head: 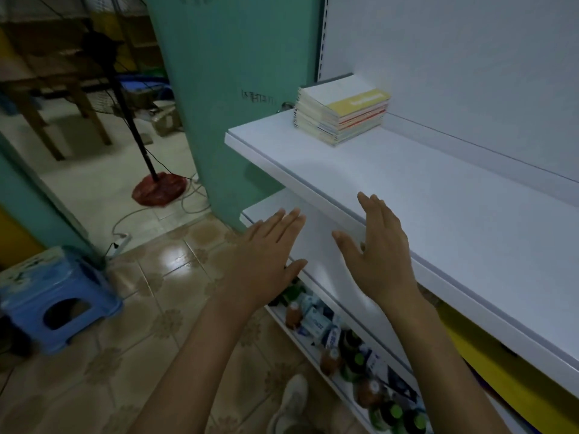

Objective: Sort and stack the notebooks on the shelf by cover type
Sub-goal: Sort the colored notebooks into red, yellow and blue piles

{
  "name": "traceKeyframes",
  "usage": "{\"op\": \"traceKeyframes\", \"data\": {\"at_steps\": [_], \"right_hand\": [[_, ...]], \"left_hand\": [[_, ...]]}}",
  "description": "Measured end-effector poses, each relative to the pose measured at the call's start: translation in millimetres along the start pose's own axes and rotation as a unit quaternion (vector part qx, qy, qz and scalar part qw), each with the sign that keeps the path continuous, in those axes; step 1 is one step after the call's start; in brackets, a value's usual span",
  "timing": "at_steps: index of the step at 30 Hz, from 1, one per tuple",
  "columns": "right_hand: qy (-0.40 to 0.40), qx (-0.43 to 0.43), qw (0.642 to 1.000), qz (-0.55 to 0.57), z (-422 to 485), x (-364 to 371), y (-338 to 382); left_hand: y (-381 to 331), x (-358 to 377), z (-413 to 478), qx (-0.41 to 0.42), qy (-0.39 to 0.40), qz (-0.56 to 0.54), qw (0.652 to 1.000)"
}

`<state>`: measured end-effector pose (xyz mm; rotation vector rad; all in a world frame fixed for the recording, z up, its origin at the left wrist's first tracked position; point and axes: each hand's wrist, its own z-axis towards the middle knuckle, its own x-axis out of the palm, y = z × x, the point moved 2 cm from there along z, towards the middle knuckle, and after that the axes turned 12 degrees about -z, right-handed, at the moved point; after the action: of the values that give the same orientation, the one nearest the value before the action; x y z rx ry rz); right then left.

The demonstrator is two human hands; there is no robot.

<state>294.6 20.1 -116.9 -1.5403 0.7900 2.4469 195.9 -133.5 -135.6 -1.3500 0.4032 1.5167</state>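
A stack of several notebooks (341,112) lies at the far left end of the white shelf (423,195); the top cover is white with a yellow band. My left hand (266,255) is held out flat in the air, fingers straight, in front of the lower shelf edge, holding nothing. My right hand (376,249) is likewise flat and empty, its fingers over the front lip of the upper shelf. Both hands are well short of the stack.
A lower shelf (338,336) carries bottles and small packs. A blue plastic stool (59,302) stands on the tiled floor at left. A standing fan with a red base (158,189) and a cable are farther back. A green wall (225,89) borders the shelf's left end.
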Motion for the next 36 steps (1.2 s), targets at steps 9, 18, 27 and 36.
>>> {"op": "traceKeyframes", "data": {"at_steps": [9,18,27,36], "right_hand": [[-0.073,0.025,0.997,-0.017,169,34,24],[-0.02,0.039,0.989,-0.139,346,41,25],[0.093,0.078,0.962,-0.245,356,82,21],[0.031,0.064,0.94,-0.334,289,112,79]], "left_hand": [[106,-12,133,0.043,0.029,-0.068,0.996],[161,-12,214,-0.003,0.033,-0.217,0.976],[191,-6,295,-0.113,0.129,-0.459,0.872],[212,-12,315,-0.051,0.274,-0.59,0.758]]}}
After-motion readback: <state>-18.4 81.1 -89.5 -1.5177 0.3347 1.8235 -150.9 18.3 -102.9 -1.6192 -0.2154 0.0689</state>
